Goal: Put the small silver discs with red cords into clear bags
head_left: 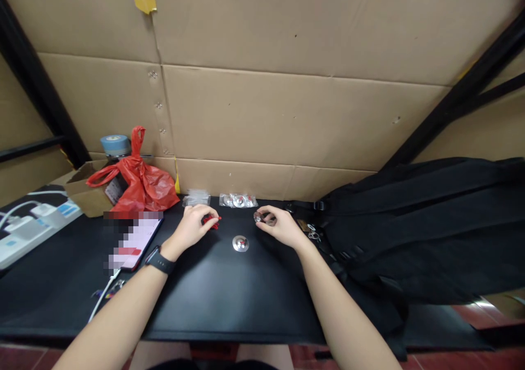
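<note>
My left hand point(193, 225) is over a small heap of red pieces point(210, 223), thumb and forefinger closed on a small red piece at their tips. My right hand point(284, 227) pinches a small shiny round disc point(258, 217), partly covered by the fingers. On the black table between and below both hands lies a silvery domed metal disc point(240, 243) with a red spot in its middle. Behind the hands, similar discs in clear bags point(238, 200) lie along the cardboard wall, beside a stack of clear plastic bags point(196, 198).
A red plastic bag point(143, 181), cardboard box point(88, 189) and phone point(137, 244) with a white cable stand or lie at left, near a power strip point(36, 233). A black backpack point(430, 233) fills the right side. Keys point(314, 233) lie beside it.
</note>
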`<action>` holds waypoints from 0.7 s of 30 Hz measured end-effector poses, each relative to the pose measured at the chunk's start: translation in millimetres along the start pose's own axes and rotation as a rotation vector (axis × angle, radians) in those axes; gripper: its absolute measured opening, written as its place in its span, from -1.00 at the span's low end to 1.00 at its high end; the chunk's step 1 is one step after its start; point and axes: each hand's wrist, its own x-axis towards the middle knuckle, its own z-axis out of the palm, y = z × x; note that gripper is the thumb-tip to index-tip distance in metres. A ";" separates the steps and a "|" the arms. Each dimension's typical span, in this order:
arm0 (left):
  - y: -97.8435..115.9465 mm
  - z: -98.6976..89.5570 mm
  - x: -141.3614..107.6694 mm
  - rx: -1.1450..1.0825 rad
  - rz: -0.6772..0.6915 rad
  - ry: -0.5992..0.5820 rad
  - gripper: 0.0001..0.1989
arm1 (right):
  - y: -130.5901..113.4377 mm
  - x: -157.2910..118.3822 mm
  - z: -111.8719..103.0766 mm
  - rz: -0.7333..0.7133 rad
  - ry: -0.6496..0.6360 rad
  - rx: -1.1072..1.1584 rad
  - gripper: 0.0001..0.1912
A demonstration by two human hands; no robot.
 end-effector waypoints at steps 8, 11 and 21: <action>24.2 10.6 -1.7 -0.330 -0.040 0.018 -0.91 | -52.0 -7.8 54.6 -0.105 -0.004 0.546 -0.61; 28.9 16.7 -3.6 -0.481 -0.084 0.068 -0.91 | -59.5 -12.0 62.5 -0.149 -0.002 0.578 -0.61; 31.6 21.9 -5.1 -0.556 -0.190 0.167 -0.97 | -51.6 -4.5 73.0 -0.173 0.058 0.526 -0.60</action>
